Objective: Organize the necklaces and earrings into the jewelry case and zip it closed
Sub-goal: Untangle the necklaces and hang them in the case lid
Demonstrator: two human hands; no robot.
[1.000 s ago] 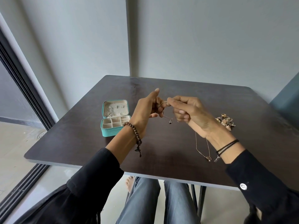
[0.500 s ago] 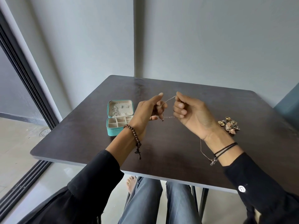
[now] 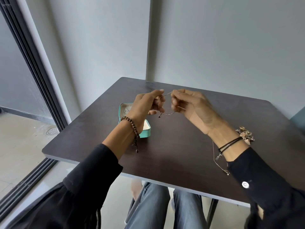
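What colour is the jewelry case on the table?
The jewelry case is teal outside with a cream lining, seen best in the head view.

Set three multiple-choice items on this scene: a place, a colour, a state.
1. Where is the cluster of metallic earrings? A. in the case B. on the dark brown table C. on the floor
2. The small rectangular jewelry case is: A. teal B. red C. black
3. The thin chain necklace with a dark bead is: A. flat on the table B. in the case C. pinched between left grip and right grip
Answers: B, they lie beside the right wrist; A, its walls show teal; C, both hold it above the table.
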